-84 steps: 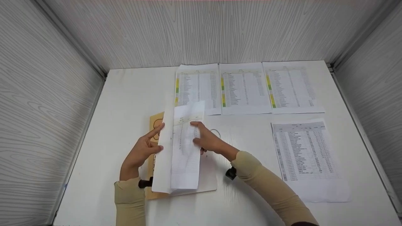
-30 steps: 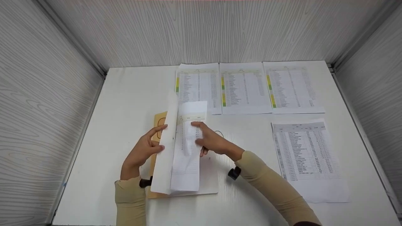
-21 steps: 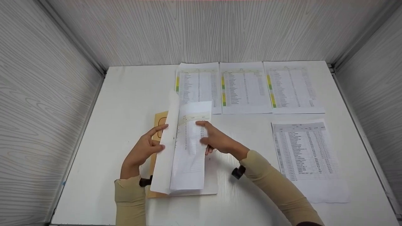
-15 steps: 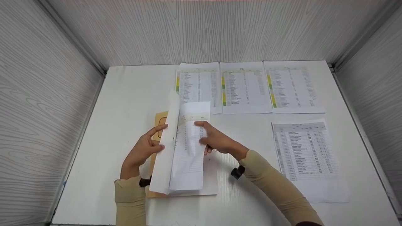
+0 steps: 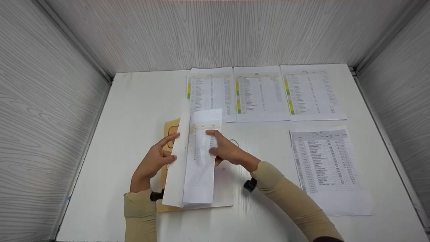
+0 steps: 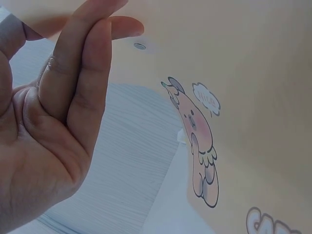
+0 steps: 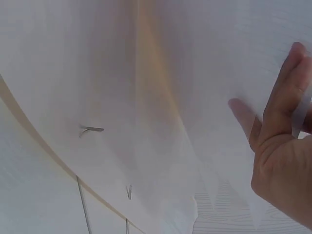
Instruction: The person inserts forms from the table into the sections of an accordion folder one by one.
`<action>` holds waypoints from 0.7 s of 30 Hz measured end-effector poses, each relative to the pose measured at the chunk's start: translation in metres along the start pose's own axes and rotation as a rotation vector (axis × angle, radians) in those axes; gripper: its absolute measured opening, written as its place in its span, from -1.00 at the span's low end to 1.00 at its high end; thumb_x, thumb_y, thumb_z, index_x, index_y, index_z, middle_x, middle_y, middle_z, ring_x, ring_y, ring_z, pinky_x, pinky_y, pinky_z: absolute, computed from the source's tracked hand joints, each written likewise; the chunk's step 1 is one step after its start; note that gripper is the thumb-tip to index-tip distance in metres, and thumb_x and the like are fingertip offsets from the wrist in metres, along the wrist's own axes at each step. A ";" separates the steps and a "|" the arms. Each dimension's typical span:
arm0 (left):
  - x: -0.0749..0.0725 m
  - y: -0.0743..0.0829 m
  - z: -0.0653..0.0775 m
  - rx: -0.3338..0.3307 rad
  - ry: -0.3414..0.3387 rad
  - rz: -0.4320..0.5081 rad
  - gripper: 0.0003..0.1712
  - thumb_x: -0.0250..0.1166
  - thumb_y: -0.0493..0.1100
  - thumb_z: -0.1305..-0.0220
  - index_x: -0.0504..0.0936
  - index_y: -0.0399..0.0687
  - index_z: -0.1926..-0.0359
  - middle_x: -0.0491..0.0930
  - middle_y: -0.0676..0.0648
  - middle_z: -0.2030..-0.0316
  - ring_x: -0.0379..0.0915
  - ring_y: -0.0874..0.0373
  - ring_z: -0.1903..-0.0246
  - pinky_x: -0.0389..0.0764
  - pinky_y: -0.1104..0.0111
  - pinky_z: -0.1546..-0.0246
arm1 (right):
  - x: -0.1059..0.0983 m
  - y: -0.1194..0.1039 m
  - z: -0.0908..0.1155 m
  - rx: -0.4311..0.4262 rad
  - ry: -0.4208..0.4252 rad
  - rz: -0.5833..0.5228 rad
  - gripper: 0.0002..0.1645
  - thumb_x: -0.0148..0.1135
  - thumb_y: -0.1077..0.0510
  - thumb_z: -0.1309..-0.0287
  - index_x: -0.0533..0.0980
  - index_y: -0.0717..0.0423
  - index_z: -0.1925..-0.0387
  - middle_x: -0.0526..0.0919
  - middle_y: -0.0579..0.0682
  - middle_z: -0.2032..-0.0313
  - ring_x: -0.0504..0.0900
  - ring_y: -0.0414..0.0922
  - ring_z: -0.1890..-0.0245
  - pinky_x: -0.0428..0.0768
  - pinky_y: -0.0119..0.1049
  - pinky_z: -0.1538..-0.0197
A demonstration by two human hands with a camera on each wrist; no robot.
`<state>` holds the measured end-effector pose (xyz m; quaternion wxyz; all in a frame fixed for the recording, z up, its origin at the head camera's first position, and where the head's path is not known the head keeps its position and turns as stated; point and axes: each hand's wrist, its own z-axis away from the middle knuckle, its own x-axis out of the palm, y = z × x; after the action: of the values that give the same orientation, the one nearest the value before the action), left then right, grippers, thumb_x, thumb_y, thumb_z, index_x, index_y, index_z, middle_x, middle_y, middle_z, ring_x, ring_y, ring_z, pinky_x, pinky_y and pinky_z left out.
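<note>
Left hand (image 5: 154,158) near right hand (image 5: 227,149) (both in a pinch)

Soft light fills 2 slightly hazy wrist views.

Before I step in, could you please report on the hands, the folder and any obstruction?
Left hand gripping tan folder by its edge; right hand pinching printed paper. Folder open. In head view, paper partly hides leftmost rear sheet.

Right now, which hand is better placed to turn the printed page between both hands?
Probably the right hand: it holds the printed page by its right edge, while the left hand holds the white leaf.
</note>
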<state>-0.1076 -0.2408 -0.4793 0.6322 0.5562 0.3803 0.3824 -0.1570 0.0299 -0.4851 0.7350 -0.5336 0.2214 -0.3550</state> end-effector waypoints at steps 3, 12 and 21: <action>0.000 0.000 0.000 0.002 -0.006 0.020 -0.13 0.13 -0.48 -0.14 0.04 -0.24 -0.48 0.49 0.18 0.69 0.28 0.35 0.76 0.52 0.49 0.51 | 0.001 -0.001 -0.001 -0.022 0.003 0.019 -0.12 0.01 0.39 -0.21 -0.11 0.01 -0.47 0.52 0.24 -0.04 0.71 -0.08 0.38 0.62 -0.27 0.52; -0.001 -0.003 0.002 0.004 -0.017 0.065 -0.13 0.12 -0.51 -0.17 0.02 -0.25 -0.48 0.72 0.02 0.41 0.51 0.30 0.64 0.62 0.43 0.41 | 0.008 -0.005 -0.003 0.042 0.172 0.181 -0.20 0.06 0.35 -0.26 0.01 0.06 -0.46 0.55 0.23 -0.05 0.71 -0.05 0.35 0.61 -0.28 0.55; 0.000 0.002 0.001 0.001 0.026 0.006 -0.13 0.15 -0.48 -0.14 0.09 -0.17 -0.48 0.58 -0.08 0.08 0.33 0.35 0.73 0.52 0.50 0.51 | 0.006 -0.004 -0.006 -0.009 0.239 0.338 -0.20 0.06 0.36 -0.24 0.07 0.02 -0.46 0.49 0.16 -0.21 0.65 -0.05 0.08 0.60 -0.29 0.23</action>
<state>-0.1063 -0.2411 -0.4774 0.6257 0.5528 0.3870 0.3913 -0.1580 0.0208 -0.4833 0.7500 -0.4463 0.3951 -0.2867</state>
